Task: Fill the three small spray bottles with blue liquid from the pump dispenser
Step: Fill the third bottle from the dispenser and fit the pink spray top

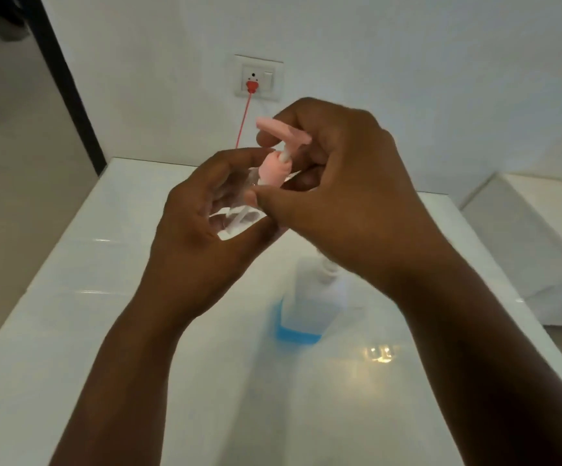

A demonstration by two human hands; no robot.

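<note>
White counter under you. Your left hand gripped a clear small bottle, looked empty; your right hand pinched its pink pump top. Dispenser sat at 5 o'clock, blue low. Other bottles not visible; progress unclear.

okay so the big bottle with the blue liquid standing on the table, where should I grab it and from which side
Probably by the wide flat-sided body, low down, coming from the right side with the right hand. The dispenser stands upright on the white table just under the right wrist; its neck is narrow and partly hidden. Both hands are busy now: the left hand holds the small clear bottle, the right its pink pump top.
</note>
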